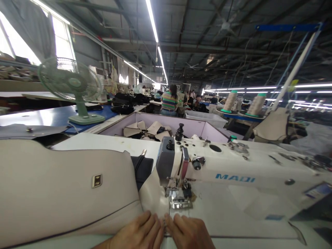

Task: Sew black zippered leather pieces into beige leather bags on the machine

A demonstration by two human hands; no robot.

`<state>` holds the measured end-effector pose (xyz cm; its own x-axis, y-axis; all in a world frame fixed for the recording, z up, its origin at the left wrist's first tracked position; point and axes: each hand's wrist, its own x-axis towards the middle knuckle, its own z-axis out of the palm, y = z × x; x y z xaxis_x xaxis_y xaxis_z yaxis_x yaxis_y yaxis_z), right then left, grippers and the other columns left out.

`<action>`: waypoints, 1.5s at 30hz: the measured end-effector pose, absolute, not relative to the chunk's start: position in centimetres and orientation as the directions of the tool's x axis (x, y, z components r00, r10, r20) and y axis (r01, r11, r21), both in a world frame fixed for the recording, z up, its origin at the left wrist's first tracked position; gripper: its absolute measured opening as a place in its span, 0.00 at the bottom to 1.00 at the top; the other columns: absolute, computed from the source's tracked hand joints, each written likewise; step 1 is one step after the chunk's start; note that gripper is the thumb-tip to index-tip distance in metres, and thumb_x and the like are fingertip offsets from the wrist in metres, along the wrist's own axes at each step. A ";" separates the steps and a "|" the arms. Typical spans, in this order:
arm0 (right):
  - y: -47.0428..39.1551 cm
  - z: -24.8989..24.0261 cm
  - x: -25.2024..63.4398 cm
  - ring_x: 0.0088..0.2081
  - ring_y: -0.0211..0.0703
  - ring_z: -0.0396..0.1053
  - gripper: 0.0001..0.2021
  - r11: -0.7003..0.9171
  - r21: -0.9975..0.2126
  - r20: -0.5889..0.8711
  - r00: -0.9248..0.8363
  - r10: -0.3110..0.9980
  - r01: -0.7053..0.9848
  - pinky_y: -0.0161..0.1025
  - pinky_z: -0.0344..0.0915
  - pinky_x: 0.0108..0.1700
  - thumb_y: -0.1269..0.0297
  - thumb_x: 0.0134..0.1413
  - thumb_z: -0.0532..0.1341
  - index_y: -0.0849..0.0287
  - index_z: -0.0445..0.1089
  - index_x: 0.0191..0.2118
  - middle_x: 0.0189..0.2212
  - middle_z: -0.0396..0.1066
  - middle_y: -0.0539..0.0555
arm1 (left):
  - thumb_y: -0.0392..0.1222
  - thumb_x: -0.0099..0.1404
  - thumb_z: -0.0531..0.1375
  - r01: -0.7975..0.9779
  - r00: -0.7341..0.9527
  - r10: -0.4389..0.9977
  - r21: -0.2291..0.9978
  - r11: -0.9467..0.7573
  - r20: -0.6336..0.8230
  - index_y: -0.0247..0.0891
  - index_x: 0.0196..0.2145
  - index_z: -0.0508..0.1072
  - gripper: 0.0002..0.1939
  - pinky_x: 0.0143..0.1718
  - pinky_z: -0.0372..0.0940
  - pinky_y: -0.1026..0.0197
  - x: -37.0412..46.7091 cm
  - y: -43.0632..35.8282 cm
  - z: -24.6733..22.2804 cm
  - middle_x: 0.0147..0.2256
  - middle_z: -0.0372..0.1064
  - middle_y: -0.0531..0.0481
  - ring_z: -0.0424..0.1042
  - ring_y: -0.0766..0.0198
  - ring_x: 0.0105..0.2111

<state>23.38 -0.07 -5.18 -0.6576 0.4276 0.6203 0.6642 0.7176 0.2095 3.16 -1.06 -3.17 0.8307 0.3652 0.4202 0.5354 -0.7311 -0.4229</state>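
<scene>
A pale beige leather bag piece (155, 193) runs under the presser foot (180, 200) of a white sewing machine (233, 162). Just in front of the foot, my left hand (141, 230) has its fingers bent and pinched on the edge of this piece. My right hand (189, 231) is beside it, thumb and fingers closed on the same edge; the two sets of fingertips almost meet. To the left spreads a large beige bag panel (64, 186) with a metal clasp (97, 181) and dark edging. Behind it lies a dark zippered part (142, 167). My fingers hide the exact spot they grip.
A green desk fan (74, 83) stands on a blue-topped table at the left. Behind the machine is a lilac-walled bin (181, 121) with beige cut pieces. Thread cones (230, 101) stand at the right. A person in a striped top (169, 101) is farther back.
</scene>
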 end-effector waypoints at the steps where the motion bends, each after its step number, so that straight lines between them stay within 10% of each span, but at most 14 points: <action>1: 0.0 -5.0 23.4 0.18 0.38 0.63 0.18 0.716 0.204 0.624 -0.652 0.430 0.667 0.40 0.47 0.18 0.72 0.70 0.40 0.63 0.66 0.42 0.21 0.64 0.48 | 0.32 0.69 0.53 0.537 0.829 0.367 -0.423 -0.730 0.422 0.32 0.44 0.72 0.10 0.43 0.62 0.59 3.2 -0.9 -3.1 0.38 0.76 0.48 0.73 0.63 0.36; 9: -0.8 -4.4 24.0 0.25 0.38 0.66 0.15 0.681 -0.086 0.550 -0.535 0.641 0.727 0.35 0.57 0.25 0.68 0.71 0.43 0.60 0.67 0.45 0.27 0.66 0.51 | 0.31 0.69 0.53 0.489 0.871 0.468 -0.372 -0.789 0.153 0.28 0.49 0.69 0.12 0.43 0.65 0.57 3.4 -0.3 -1.1 0.43 0.73 0.40 0.73 0.59 0.40; 16: -1.2 -4.6 23.1 0.24 0.41 0.66 0.11 0.707 0.086 0.494 -0.646 0.582 0.702 0.38 0.53 0.22 0.74 0.66 0.48 0.66 0.64 0.49 0.29 0.68 0.52 | 0.30 0.67 0.54 0.444 0.894 0.427 -0.394 -0.805 0.135 0.27 0.45 0.70 0.10 0.41 0.65 0.55 3.6 0.2 -1.4 0.39 0.73 0.40 0.72 0.57 0.37; 26: -0.2 -5.1 23.1 0.25 0.43 0.68 0.14 0.657 0.036 0.509 -0.580 0.637 0.753 0.39 0.54 0.23 0.74 0.62 0.53 0.66 0.62 0.52 0.30 0.69 0.52 | 0.28 0.64 0.55 0.464 0.885 0.436 -0.385 -0.798 0.164 0.29 0.42 0.71 0.09 0.37 0.65 0.54 3.9 2.6 -2.6 0.38 0.72 0.41 0.70 0.55 0.36; 33: -0.3 -4.6 22.9 0.23 0.42 0.65 0.13 0.659 -0.036 0.576 -0.523 0.628 0.751 0.40 0.49 0.22 0.72 0.67 0.46 0.58 0.67 0.37 0.25 0.66 0.50 | 0.27 0.63 0.55 0.452 0.890 0.435 -0.391 -0.802 0.135 0.31 0.38 0.71 0.07 0.33 0.64 0.55 4.1 3.6 -2.4 0.34 0.70 0.44 0.69 0.56 0.32; 45: -0.4 -4.9 23.2 0.28 0.43 0.65 0.06 0.622 -0.101 0.346 -0.558 0.754 0.777 0.40 0.54 0.27 0.73 0.62 0.53 0.58 0.65 0.39 0.30 0.67 0.50 | 0.26 0.61 0.54 0.452 0.887 0.450 -0.402 -0.796 0.106 0.32 0.38 0.71 0.09 0.34 0.66 0.53 4.2 4.2 -2.5 0.34 0.70 0.43 0.69 0.54 0.33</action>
